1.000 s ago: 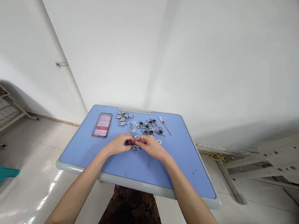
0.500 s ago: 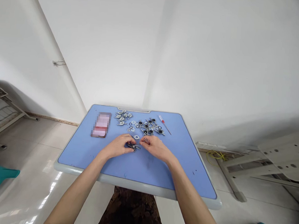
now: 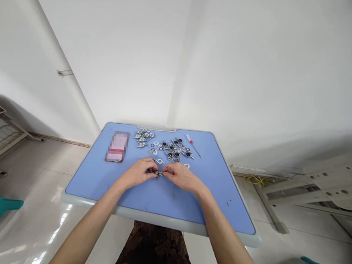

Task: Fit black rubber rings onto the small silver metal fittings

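Where half a second ago we saw a gap between the right hand and the small metal part, we now see that hand's pinched fingertips at the part's rod end, so both hands seem engaged with it again. The left hand curls tightly round the part, low over the smooth blue tabletop; whether the right grips anything, we cannot tell. Beyond lie a flat, pale oval plate, round black-topped pieces and silvery pieces with thin rods.
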Action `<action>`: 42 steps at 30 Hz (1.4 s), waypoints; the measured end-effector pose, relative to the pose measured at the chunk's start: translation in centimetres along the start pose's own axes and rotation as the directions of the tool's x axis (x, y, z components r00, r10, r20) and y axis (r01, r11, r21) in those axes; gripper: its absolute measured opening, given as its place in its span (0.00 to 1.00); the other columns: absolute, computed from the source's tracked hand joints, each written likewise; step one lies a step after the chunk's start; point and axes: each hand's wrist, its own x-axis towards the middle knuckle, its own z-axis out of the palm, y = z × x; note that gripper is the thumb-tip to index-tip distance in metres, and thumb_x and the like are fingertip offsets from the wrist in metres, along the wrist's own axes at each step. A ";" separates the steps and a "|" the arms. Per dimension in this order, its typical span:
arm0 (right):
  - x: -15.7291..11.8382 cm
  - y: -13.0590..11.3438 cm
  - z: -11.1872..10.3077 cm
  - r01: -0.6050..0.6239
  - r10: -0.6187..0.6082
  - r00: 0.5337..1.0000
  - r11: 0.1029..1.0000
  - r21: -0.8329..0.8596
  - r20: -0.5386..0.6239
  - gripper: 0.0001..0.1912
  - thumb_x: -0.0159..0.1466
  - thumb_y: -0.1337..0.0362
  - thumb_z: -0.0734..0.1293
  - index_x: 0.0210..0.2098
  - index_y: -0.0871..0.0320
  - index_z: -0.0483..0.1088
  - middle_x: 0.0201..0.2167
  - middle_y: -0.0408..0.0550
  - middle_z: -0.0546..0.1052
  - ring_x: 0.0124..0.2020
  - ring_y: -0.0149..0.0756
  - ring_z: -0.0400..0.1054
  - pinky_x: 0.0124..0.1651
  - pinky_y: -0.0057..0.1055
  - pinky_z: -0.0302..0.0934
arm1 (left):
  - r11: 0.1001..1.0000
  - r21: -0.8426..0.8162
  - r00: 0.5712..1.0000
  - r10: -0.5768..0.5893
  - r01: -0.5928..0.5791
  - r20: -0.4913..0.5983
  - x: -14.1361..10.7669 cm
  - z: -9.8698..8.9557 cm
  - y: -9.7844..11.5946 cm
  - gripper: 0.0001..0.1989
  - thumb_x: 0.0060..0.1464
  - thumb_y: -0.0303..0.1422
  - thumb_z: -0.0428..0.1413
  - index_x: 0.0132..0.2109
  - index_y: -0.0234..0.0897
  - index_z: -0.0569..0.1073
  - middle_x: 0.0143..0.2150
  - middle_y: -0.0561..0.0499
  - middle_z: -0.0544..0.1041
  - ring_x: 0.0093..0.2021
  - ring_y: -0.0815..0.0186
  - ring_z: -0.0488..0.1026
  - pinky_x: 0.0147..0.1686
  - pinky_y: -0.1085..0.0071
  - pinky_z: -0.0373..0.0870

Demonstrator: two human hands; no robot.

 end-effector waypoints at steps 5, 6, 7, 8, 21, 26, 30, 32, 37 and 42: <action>-0.3 0.1 -0.3 0.008 -0.007 1.000 0.999 0.038 -0.027 0.09 0.61 0.66 0.60 0.31 0.57 0.73 0.23 0.42 0.71 0.24 0.30 0.60 0.29 0.26 0.51 | 1.000 0.002 1.000 -0.004 0.004 -0.007 -0.1 0.1 0.0 0.07 0.52 0.26 0.58 0.40 0.38 0.75 0.38 0.52 0.73 0.40 0.66 0.71 0.41 0.71 0.66; -0.3 0.1 -0.3 0.012 -0.010 0.999 0.999 0.043 -0.034 0.09 0.61 0.66 0.60 0.31 0.57 0.73 0.23 0.42 0.71 0.24 0.30 0.60 0.29 0.26 0.51 | 1.000 0.005 1.000 -0.003 0.003 -0.006 -0.1 0.1 0.0 0.07 0.52 0.26 0.58 0.40 0.38 0.75 0.38 0.52 0.73 0.40 0.66 0.71 0.41 0.71 0.66; -0.3 0.1 -0.3 0.014 -0.012 0.999 0.999 0.046 -0.037 0.09 0.61 0.66 0.60 0.31 0.57 0.73 0.22 0.42 0.70 0.24 0.30 0.60 0.29 0.26 0.51 | 1.000 0.010 1.000 -0.001 0.001 -0.003 -0.1 0.1 0.0 0.07 0.52 0.26 0.58 0.40 0.38 0.75 0.38 0.52 0.73 0.40 0.66 0.71 0.41 0.71 0.66; -0.4 0.0 -0.3 0.016 -0.014 0.999 0.999 0.049 -0.036 0.09 0.61 0.66 0.60 0.30 0.57 0.73 0.22 0.41 0.70 0.24 0.30 0.59 0.29 0.26 0.51 | 1.000 0.016 1.000 0.003 -0.003 -0.002 -0.1 0.1 0.0 0.07 0.52 0.26 0.58 0.40 0.38 0.75 0.38 0.52 0.73 0.40 0.65 0.70 0.41 0.71 0.66; -0.6 -0.2 -0.1 0.026 -0.025 1.000 0.997 0.075 -0.011 0.08 0.61 0.64 0.61 0.29 0.57 0.72 0.20 0.40 0.67 0.22 0.29 0.57 0.27 0.27 0.49 | 0.999 0.030 1.000 0.020 -0.019 -0.006 0.0 0.1 0.0 0.07 0.52 0.26 0.56 0.39 0.37 0.75 0.36 0.51 0.73 0.39 0.65 0.71 0.40 0.70 0.66; -0.3 0.0 -0.2 0.004 0.020 0.986 0.990 0.141 -0.164 0.17 0.64 0.54 0.58 0.25 0.57 0.67 0.17 0.38 0.60 0.21 0.29 0.51 0.26 0.27 0.45 | 1.000 0.023 1.000 0.004 -0.003 -0.015 -0.1 0.0 -0.1 0.12 0.49 0.23 0.56 0.42 0.37 0.74 0.38 0.50 0.74 0.40 0.64 0.71 0.41 0.70 0.67; 0.0 0.6 -0.3 -0.017 0.102 0.955 0.957 0.290 -0.279 0.20 0.64 0.50 0.56 0.27 0.57 0.67 0.18 0.37 0.57 0.20 0.29 0.49 0.26 0.28 0.47 | 0.999 -0.036 1.000 -0.023 0.022 -0.020 -0.1 -0.1 -0.3 0.14 0.48 0.21 0.54 0.42 0.37 0.74 0.40 0.50 0.74 0.39 0.65 0.71 0.42 0.70 0.68; 0.0 0.8 -0.3 -0.035 0.160 0.936 0.928 0.370 -0.313 0.22 0.65 0.48 0.55 0.27 0.57 0.67 0.19 0.38 0.58 0.20 0.29 0.51 0.26 0.28 0.48 | 0.998 -0.048 0.999 -0.039 0.038 -0.017 -0.2 -0.2 -0.3 0.15 0.47 0.20 0.52 0.42 0.37 0.74 0.40 0.50 0.74 0.39 0.65 0.71 0.41 0.70 0.68; -0.1 1.1 -0.4 -0.046 0.258 0.910 0.841 0.539 -0.325 0.28 0.66 0.43 0.50 0.27 0.57 0.66 0.19 0.40 0.60 0.21 0.30 0.53 0.25 0.28 0.50 | 0.995 -0.066 0.997 -0.079 0.079 0.013 -0.3 -0.4 -0.2 0.15 0.46 0.21 0.53 0.42 0.37 0.74 0.42 0.50 0.74 0.40 0.65 0.71 0.41 0.70 0.68; 0.0 1.1 -0.1 -0.026 0.246 0.920 0.816 0.577 -0.306 0.23 0.64 0.43 0.56 0.26 0.56 0.61 0.20 0.38 0.58 0.20 0.28 0.51 0.24 0.27 0.49 | 0.992 -0.062 0.993 -0.110 0.113 0.049 -0.2 -0.6 0.0 0.13 0.48 0.24 0.56 0.42 0.38 0.74 0.41 0.50 0.73 0.42 0.64 0.71 0.43 0.68 0.67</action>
